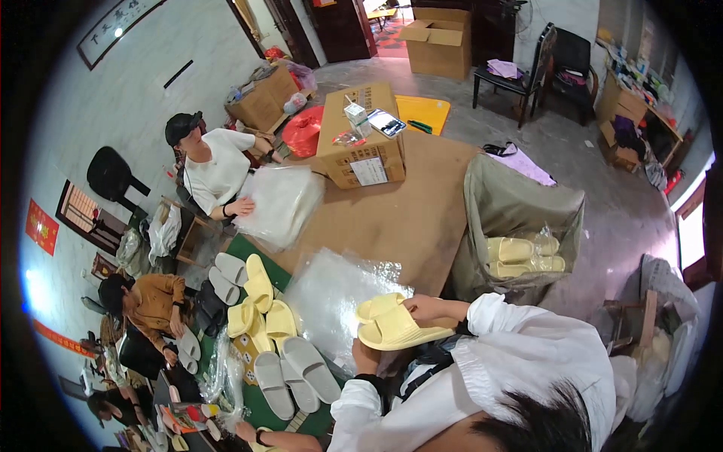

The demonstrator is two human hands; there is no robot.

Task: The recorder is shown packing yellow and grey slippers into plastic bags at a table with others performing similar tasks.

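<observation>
A pair of yellow slippers (pixel 399 331) is held together above the near edge of the table. My right hand (pixel 426 309) reaches in from the right, its fingers closed at the slippers' straps and partly hidden. Under their left end, my left hand (pixel 366 355) grips the soles, with the fingers mostly out of sight. Just beyond the hands lies a spread of clear plastic bags (pixel 331 290). To the left, loose yellow slippers (pixel 258 282) and grey slippers (pixel 309 369) rest on a green surface (pixel 242 248).
A cloth-lined bin (pixel 520 200) with bagged yellow slippers (pixel 520 252) stands at the right. On the brown table (pixel 399 218) is a cardboard box (pixel 360 154) carrying a phone (pixel 387 122). Across from me, a person in white (pixel 218 169) handles plastic bags (pixel 279 203); others sit at left.
</observation>
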